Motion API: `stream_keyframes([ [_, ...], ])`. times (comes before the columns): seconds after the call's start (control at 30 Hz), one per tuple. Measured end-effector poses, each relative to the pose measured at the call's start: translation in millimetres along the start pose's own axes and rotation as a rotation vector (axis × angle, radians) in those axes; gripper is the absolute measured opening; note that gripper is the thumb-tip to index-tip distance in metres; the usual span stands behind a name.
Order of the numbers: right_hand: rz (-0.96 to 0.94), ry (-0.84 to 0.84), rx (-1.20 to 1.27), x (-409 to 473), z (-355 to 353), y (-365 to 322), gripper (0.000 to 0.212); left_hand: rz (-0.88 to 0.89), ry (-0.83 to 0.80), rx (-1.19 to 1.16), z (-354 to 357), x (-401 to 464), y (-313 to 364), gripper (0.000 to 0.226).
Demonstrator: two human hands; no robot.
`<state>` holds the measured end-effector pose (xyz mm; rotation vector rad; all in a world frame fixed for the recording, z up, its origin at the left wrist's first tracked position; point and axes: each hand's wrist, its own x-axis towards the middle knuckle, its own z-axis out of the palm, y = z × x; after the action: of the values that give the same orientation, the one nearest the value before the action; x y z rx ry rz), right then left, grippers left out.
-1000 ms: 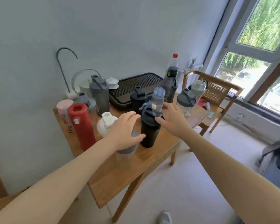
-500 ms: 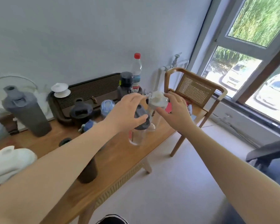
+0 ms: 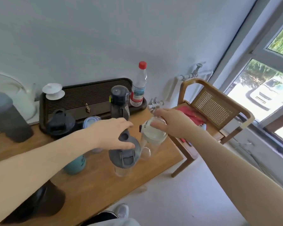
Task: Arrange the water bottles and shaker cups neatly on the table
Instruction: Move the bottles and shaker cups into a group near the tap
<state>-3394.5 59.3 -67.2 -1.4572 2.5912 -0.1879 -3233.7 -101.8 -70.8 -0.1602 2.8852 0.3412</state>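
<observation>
At the right end of the wooden table stand two clear shaker cups side by side. My left hand grips the top of the grey-lidded shaker. On the white-lidded shaker, just to its right, my right hand closes over the lid's far side. A teal bottle is partly hidden under my left forearm. A black shaker stands at the near left. Behind are a dark sports bottle, a red-capped water bottle, a black-lidded bottle and a large grey shaker.
A dark slatted tea tray with a white lidded cup lies along the wall. A wooden cane-back chair stands just past the table's right end, under the window. The table's front edge runs near my feet.
My hands left the black shaker and reached right to the two clear shakers. The view swung right and closer, and both hands now sit on the lids.
</observation>
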Motion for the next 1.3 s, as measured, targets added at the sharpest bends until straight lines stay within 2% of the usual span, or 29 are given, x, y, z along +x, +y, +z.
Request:
stream_keyframes([
  [0.07,-0.005,-0.006,0.242,4,9,10,0.049,-0.06,-0.042,-0.003,4,0,3,0.071],
  [0.13,-0.062,0.094,0.358,1,24,17,0.053,-0.097,-0.032,-0.012,9,-2,9,0.075],
  [0.2,-0.159,0.112,0.435,-6,33,19,0.07,-0.132,-0.041,0.0,16,-4,16,0.091],
  [0.27,-0.253,0.054,0.497,-9,38,21,0.095,-0.198,-0.084,0.048,24,-7,23,0.104],
  [0.33,-0.323,0.007,0.464,-8,40,22,0.108,-0.29,-0.094,0.08,30,-10,34,0.113],
  [0.47,-0.367,0.009,0.302,2,41,24,0.091,-0.441,-0.013,0.063,44,-9,50,0.117],
  [0.6,-0.38,0.075,0.4,0,50,20,0.08,-0.625,0.102,-0.027,55,-11,65,0.103],
  [0.7,-0.433,0.094,0.418,-8,51,12,0.078,-0.728,0.233,-0.178,58,-23,74,0.093],
  [0.83,-0.538,0.182,0.617,-16,6,3,0.079,-0.764,0.482,-0.336,28,-73,77,0.087],
  [0.93,-0.642,0.252,0.767,-11,-43,-22,0.078,-0.719,0.733,-0.293,-15,-129,78,0.085],
  [1.03,-0.734,0.275,0.798,-10,-77,-67,0.069,-0.717,0.897,-0.244,-45,-178,74,0.083],
  [1.13,-0.83,0.298,0.819,-11,-89,-121,0.066,-0.743,0.944,-0.209,-57,-213,60,0.085],
  [1.3,-0.896,0.326,0.885,-8,-79,-225,0.064,-0.771,0.906,-0.072,-71,-280,12,0.082],
])
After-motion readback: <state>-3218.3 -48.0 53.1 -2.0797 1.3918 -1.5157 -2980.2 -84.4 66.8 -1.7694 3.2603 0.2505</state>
